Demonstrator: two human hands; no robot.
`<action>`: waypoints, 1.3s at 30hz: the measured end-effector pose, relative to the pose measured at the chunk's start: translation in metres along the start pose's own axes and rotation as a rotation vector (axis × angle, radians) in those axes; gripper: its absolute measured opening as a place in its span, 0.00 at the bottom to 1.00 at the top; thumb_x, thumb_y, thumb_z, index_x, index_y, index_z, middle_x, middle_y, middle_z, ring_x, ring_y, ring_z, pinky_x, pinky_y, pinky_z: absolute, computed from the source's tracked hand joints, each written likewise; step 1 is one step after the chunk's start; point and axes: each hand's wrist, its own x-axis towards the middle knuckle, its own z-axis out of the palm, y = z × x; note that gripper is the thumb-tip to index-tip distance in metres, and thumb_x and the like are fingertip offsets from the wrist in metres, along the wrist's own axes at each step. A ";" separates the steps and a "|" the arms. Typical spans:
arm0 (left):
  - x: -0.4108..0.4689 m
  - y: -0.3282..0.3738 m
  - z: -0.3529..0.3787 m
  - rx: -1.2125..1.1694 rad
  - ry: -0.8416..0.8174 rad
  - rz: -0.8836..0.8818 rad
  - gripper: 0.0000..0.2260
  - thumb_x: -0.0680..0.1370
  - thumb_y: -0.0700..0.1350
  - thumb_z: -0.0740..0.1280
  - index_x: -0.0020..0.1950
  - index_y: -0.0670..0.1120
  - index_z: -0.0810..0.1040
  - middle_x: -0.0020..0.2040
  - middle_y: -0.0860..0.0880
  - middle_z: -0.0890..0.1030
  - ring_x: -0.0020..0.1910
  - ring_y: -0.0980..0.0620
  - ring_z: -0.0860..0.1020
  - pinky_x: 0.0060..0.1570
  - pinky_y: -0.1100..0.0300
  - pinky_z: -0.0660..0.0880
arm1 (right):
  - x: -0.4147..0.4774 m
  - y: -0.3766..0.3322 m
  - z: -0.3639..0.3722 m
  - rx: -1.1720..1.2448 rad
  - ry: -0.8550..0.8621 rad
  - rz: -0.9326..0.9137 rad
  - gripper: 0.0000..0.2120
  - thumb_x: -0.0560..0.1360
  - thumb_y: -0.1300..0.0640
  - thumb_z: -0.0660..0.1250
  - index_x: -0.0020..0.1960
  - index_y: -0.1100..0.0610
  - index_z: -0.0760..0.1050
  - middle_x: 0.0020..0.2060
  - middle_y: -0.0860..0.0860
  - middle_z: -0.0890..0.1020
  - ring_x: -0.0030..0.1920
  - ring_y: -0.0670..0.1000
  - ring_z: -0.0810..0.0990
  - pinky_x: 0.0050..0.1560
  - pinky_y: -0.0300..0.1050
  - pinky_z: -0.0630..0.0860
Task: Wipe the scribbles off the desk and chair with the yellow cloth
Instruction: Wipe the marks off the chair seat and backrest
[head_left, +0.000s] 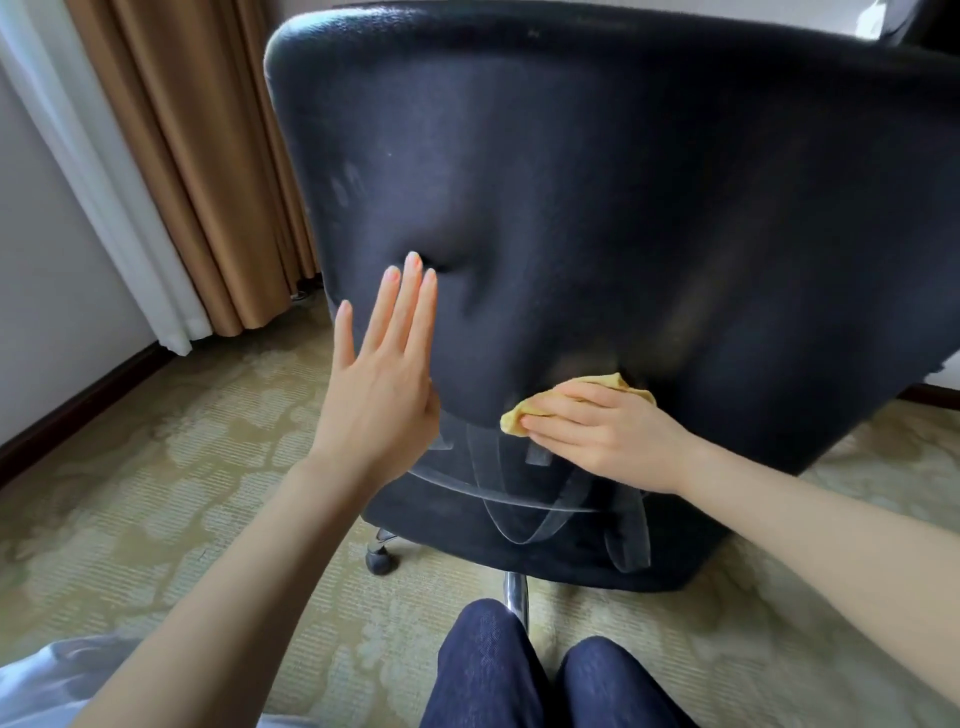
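A black mesh office chair (597, 171) fills the view, its backrest turned toward me. My left hand (384, 374) lies flat on the left side of the backrest with straight fingers, and its fingertips dent the mesh. My right hand (602, 431) presses the yellow cloth (519, 418) against the lower middle of the backrest with fingers spread over it. The cloth shows as a crumpled wad at the fingertips and behind the knuckles. Faint pale smudges sit on the upper left of the mesh. The desk is out of view.
Tan curtains (208, 171) and a white sheer hang at the back left beside a white wall with a dark baseboard. Patterned beige carpet (156, 499) covers the floor. A chair caster (382, 561) and chrome post (515, 597) stand just ahead of my knees in blue jeans (488, 670).
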 end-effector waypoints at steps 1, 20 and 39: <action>0.002 0.002 0.002 -0.008 -0.001 0.001 0.40 0.73 0.35 0.65 0.78 0.42 0.43 0.79 0.47 0.42 0.77 0.49 0.41 0.73 0.44 0.45 | -0.007 0.005 -0.005 0.005 0.011 0.017 0.17 0.80 0.66 0.55 0.62 0.59 0.78 0.62 0.52 0.79 0.64 0.53 0.75 0.69 0.51 0.63; 0.006 0.009 0.002 -0.078 -0.092 -0.038 0.41 0.75 0.35 0.63 0.77 0.44 0.38 0.77 0.48 0.35 0.76 0.50 0.38 0.74 0.52 0.45 | 0.070 0.070 -0.081 -0.095 0.567 0.505 0.14 0.79 0.66 0.62 0.56 0.53 0.82 0.55 0.46 0.82 0.58 0.51 0.79 0.59 0.47 0.71; -0.077 0.082 0.035 -1.054 -0.498 -0.471 0.19 0.80 0.41 0.62 0.71 0.50 0.69 0.67 0.56 0.74 0.64 0.60 0.71 0.59 0.69 0.65 | -0.016 -0.098 -0.055 0.941 0.193 1.374 0.18 0.78 0.60 0.64 0.64 0.44 0.74 0.62 0.39 0.73 0.61 0.41 0.67 0.65 0.41 0.68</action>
